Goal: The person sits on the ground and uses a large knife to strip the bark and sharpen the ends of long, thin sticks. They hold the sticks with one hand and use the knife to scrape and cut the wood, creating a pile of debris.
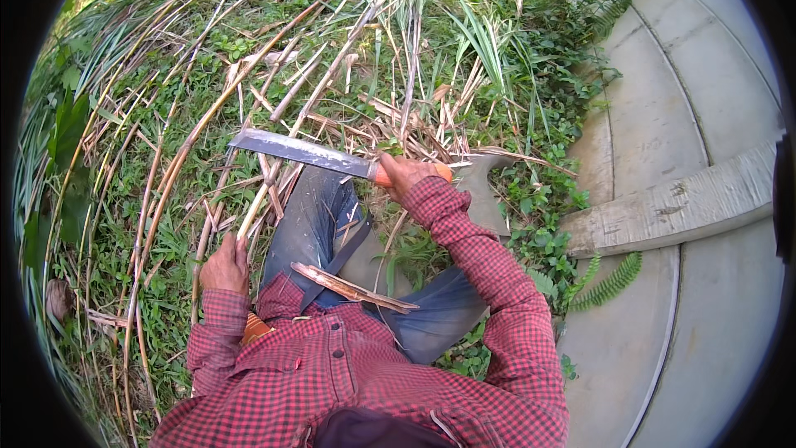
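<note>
My right hand (pixel 404 174) is closed round the orange handle of a machete. Its broad, worn blade (pixel 303 153) points left, above my knee and across the stalks. On the left, my left hand (pixel 225 266) grips the lower end of a long pale cane stalk (pixel 264 198), which slants up and away under the blade. Whether blade and stalk touch, I cannot tell. A split, reddish-brown strip of stalk (pixel 352 289) lies across my lap.
Long cut stalks (pixel 178 158) lie across the grass at the left. Dry husks and chips (pixel 414 126) are heaped beyond my boots (pixel 483 191). At the right are a grey panelled surface (pixel 638 307) and a weathered beam (pixel 672 203), with ferns (pixel 609 284) beside them.
</note>
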The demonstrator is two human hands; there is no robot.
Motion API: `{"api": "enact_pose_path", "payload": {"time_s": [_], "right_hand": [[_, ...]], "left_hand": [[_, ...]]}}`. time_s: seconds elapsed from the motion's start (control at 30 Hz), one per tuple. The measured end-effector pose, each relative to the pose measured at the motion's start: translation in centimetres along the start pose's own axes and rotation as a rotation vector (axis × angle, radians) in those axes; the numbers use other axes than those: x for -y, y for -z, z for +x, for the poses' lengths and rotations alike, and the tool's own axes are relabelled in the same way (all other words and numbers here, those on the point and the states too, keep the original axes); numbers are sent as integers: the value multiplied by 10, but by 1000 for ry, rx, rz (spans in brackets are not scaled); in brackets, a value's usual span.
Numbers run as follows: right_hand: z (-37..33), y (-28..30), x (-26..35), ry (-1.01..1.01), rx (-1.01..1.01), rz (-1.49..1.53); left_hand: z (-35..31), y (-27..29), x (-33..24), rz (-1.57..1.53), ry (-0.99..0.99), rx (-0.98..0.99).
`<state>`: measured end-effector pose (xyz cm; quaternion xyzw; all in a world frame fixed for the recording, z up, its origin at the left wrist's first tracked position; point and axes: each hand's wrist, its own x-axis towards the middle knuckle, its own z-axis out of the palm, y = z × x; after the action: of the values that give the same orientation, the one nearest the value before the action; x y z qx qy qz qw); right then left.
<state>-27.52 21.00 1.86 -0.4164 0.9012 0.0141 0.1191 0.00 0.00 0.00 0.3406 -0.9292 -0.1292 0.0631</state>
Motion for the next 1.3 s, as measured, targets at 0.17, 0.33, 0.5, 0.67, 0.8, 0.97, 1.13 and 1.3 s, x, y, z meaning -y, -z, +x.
{"api": "enact_pose_path", "payload": {"time_s": [0.17,0.33,0.5,0.67,0.8,0.97,1.13,1.3], "right_hand": [[56,29,-57,-436,-181,138],[39,46,-3,71,-15,-59],[76,52,-62,-415,-154,135],[58,50,-21,-79,-45,-73],[69,47,2,390,-180,-218],[117,51,-158,-752,-429,208],[54,62,-81,-350,-222,27],[31,9,-40,-22,-273,82]], "left_hand": [[-8,3,-7,-103,0,-121],[-4,16,3,-89,53,-152],[-25,34,-2,-113,5,-175],[-25,31,8,-83,9,-145],[-28,33,8,-55,24,-177],[-41,46,29,-81,-16,-160],[-19,28,43,-11,31,-101],[-2,10,48,-577,24,147]]}}
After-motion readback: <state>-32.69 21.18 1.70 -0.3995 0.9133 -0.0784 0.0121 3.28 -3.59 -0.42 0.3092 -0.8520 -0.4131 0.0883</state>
